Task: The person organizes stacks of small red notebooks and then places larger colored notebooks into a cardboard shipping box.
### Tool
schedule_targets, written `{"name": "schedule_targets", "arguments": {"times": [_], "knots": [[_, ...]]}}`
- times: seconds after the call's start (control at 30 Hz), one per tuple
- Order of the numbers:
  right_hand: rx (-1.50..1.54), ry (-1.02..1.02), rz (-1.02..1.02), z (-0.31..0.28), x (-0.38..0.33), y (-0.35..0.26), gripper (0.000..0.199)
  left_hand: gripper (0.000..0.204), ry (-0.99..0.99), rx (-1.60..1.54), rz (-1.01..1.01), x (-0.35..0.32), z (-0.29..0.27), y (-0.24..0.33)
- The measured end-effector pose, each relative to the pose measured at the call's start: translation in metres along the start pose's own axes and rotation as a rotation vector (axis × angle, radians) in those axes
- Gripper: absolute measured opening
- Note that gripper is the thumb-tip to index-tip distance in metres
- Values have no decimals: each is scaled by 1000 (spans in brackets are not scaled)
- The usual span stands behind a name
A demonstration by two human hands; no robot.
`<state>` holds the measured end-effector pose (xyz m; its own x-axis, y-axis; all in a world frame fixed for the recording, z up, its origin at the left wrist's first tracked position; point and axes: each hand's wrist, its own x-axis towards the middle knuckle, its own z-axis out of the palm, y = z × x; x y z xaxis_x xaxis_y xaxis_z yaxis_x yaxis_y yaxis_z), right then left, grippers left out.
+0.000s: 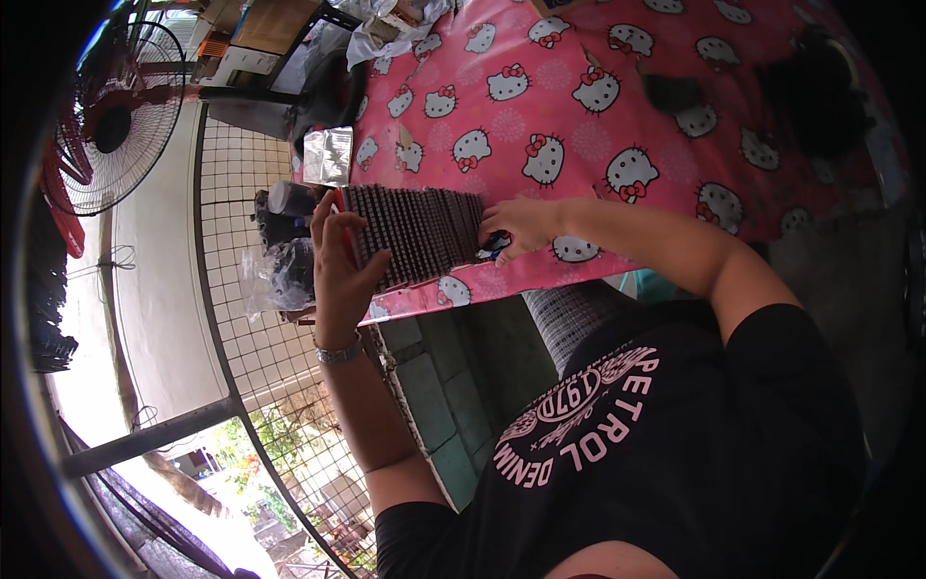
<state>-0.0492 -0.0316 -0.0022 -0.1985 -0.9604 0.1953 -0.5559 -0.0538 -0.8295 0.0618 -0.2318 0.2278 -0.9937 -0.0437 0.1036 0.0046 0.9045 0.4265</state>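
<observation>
A long row of thin, dark, closely packed pieces with ridged edges (415, 232) lies along the near left edge of the table; they resemble spiral-bound notebooks, but their kind is not certain. My left hand (338, 265) grips the row's left end, fingers over the top and thumb along the near side. Red shows on the end piece beside those fingers. At the opposite end, my right hand (526, 227) has its fingers bent against the last pieces. A small dark and blue item (496, 243) shows under the right fingers, partly hidden.
A pink patterned tablecloth (511, 121) covers the table. Beyond the row sits a silver packet (328, 156). Clear plastic wrapping (280, 272) and dark items crowd the left edge, beside wire mesh (275, 352). A fan (116, 125) stands far left; a dark bundle (820, 92) lies far right.
</observation>
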Motion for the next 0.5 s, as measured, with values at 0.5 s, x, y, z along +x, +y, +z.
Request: {"name": "schedule_targets", "arguments": {"times": [0.5], "knots": [[166,-226,252,-3,11,6,36,48,-24,45,-17,2,0,6]]}}
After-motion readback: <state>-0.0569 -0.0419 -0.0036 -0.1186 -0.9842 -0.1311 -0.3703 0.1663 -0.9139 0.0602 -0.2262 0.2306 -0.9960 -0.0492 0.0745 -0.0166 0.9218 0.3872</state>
